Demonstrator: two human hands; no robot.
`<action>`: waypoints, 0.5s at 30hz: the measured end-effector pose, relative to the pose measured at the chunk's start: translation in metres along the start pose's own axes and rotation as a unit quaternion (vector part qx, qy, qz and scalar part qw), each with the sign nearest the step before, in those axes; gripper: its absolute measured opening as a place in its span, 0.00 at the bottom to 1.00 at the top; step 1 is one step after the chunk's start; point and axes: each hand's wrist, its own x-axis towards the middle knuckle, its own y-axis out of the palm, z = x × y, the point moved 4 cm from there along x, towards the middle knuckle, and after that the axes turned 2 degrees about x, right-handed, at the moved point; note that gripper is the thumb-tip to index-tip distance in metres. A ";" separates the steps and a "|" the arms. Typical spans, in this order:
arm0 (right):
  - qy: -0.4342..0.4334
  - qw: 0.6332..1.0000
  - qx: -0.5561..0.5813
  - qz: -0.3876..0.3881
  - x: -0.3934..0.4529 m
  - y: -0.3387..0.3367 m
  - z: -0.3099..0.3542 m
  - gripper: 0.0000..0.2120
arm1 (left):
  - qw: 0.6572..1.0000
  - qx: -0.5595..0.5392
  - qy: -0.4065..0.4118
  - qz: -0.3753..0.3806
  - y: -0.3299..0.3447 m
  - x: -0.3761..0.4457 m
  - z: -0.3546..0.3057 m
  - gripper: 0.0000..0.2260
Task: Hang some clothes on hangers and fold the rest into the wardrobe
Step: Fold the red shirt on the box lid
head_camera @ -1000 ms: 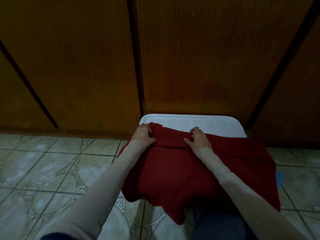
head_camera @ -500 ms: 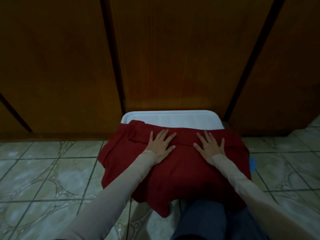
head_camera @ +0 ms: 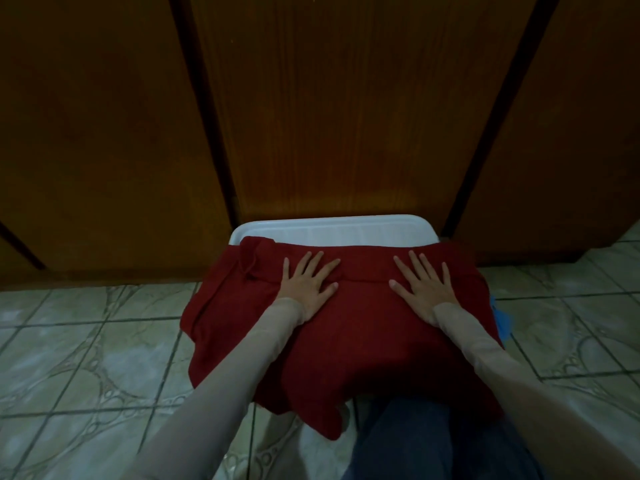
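A dark red garment point(head_camera: 353, 327) lies folded over a white plastic lid point(head_camera: 332, 230) on the floor, its lower edge hanging off the front. My left hand point(head_camera: 306, 282) lies flat on the left part of the garment with fingers spread. My right hand point(head_camera: 424, 284) presses flat on the right part, fingers straight and spread. A fold line runs across the cloth under both palms. Both arms wear pale long sleeves.
Closed wooden wardrobe doors point(head_camera: 329, 116) stand right behind the lid. Patterned floor tiles point(head_camera: 86, 358) spread left and right. Something blue point(head_camera: 500, 318) peeks out at the garment's right edge. My knee in dark blue trousers point(head_camera: 415, 441) sits at the bottom.
A second ago both hands pinched the garment's upper edge. They let go, flattened onto the cloth, and have since spread further apart, the right hand sliding right.
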 end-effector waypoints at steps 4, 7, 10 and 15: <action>-0.015 1.000 -0.006 -0.008 0.025 -0.004 -0.001 0.28 | 1.000 0.005 -0.015 -0.009 -0.001 0.016 0.005 0.23; -0.025 1.000 -0.010 -0.013 0.047 -0.008 -0.002 0.28 | 0.999 0.011 -0.029 -0.016 -0.003 0.032 0.008 0.24; -0.026 0.999 -0.027 -0.014 0.067 -0.012 -0.003 0.28 | 0.999 0.010 -0.037 -0.025 -0.006 0.048 0.012 0.24; -0.014 0.997 -0.073 -0.033 0.092 -0.018 -0.004 0.30 | 0.998 0.021 -0.039 -0.036 -0.007 0.067 0.018 0.24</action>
